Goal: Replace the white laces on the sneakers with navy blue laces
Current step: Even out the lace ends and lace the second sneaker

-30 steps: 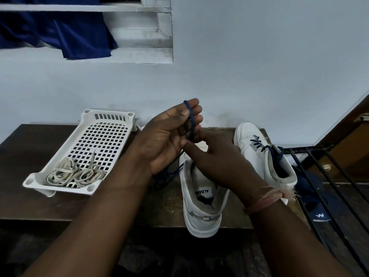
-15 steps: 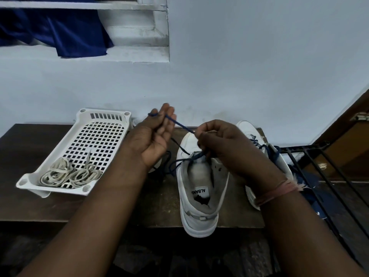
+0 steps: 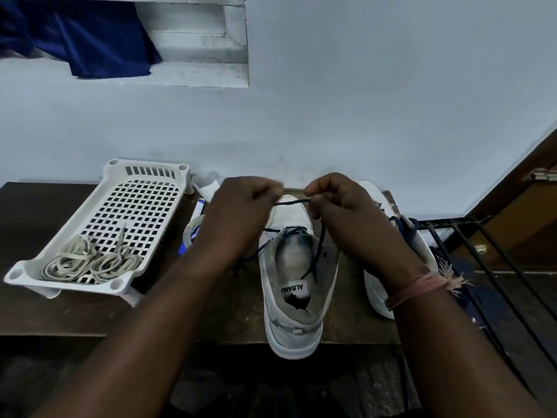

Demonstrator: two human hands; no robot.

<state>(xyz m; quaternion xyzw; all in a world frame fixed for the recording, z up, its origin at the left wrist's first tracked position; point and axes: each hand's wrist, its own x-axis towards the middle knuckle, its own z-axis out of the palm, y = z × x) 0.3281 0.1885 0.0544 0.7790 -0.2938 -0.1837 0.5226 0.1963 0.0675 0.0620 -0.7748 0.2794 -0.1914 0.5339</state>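
Observation:
A white sneaker [image 3: 297,312] stands heel toward me on the dark wooden table [image 3: 45,312]. A navy blue lace [image 3: 294,202] is stretched taut above its toe between both hands. My left hand [image 3: 238,218] pinches one end with curled fingers. My right hand [image 3: 340,206] pinches the other part, and a loose tail of lace hangs from it down into the shoe opening. A second white sneaker [image 3: 375,285], laced in navy, sits to the right, mostly hidden by my right arm. The removed white laces [image 3: 90,260] lie coiled in a white perforated tray [image 3: 144,173].
The tray sits tilted at the table's left. A pale wall rises just behind the table. A black metal rack [image 3: 482,251] stands at the right, beside a brown door. Blue cloth [image 3: 90,40] hangs from a ledge at upper left.
My left hand has dropped from a raised position and closed its fingers on the lace. Both hands drew level above the toe, pulling the lace taut between them.

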